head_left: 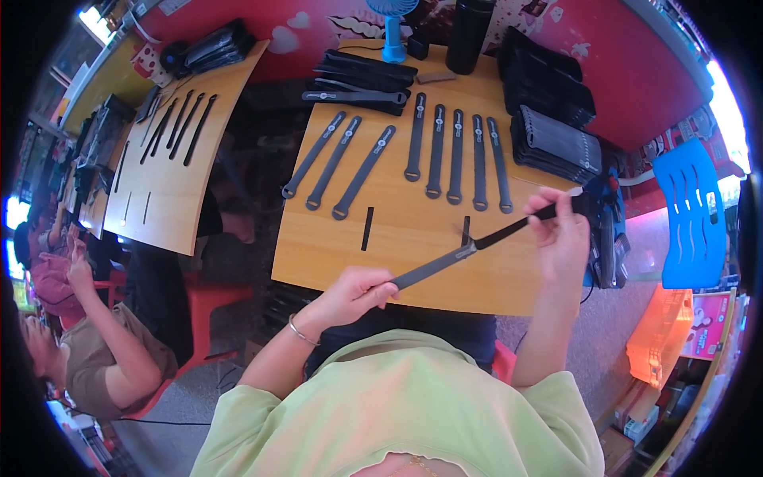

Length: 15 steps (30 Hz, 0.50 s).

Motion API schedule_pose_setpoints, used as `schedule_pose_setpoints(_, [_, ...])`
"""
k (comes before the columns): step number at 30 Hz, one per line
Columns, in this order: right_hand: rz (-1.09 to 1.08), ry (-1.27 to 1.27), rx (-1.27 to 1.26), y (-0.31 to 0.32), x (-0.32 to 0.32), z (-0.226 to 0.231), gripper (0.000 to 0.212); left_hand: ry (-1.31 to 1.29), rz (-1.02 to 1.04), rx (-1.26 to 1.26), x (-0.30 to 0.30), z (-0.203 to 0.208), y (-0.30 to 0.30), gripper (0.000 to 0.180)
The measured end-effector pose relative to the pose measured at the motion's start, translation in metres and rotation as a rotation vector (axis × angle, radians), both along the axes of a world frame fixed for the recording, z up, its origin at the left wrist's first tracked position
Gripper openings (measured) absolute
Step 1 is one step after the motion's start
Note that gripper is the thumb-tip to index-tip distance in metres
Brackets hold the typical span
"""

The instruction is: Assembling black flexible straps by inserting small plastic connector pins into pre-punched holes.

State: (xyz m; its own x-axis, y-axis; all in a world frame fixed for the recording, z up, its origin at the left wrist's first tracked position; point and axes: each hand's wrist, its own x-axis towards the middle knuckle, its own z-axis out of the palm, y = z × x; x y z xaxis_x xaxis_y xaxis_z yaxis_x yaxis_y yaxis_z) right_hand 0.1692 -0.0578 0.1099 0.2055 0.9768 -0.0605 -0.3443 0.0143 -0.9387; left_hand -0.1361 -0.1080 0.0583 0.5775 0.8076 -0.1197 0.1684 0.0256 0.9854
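Note:
A long strap, grey on one stretch [435,266] and black on the other, runs slantwise between my hands above the table's front part. My left hand [358,292] pinches its grey lower end. With fingers closed, my right hand [561,230] grips the black end, higher and to the right. Where grey meets black, the strap seems to fold or pass through its end loop; the detail is too small to tell. Beyond my hands, three grey straps [334,163] lie slanted on the left of the table, and several more [457,157] lie side by side at its middle.
The wooden table [318,246] has two dark slots [367,229] near its front. A pile of straps [358,83], a blue fan [393,32] and a black bottle [470,36] stand at the back. Stacked straps [560,143] sit at right. A co-worker [111,350] sits at left.

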Motion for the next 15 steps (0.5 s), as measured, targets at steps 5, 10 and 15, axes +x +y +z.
schedule_pose_setpoints(5, [-0.357, -0.172, 0.153, -0.006, 0.088, -0.011, 0.035, 0.061, -0.108, 0.088, -0.034, -0.005, -0.005, 0.021])
schedule_pose_setpoints(10, [-0.74, -0.378, 0.197, -0.033, 0.145, -0.013, 0.031, 0.147, 0.1, -0.108, -0.071, 0.002, -0.007, 0.021])
schedule_pose_setpoints(15, [-0.105, -1.216, 0.022, -0.043, 0.092, -0.071, 0.027, 0.147, 0.032, 0.028, -0.042, 0.023, 0.013, 0.019])
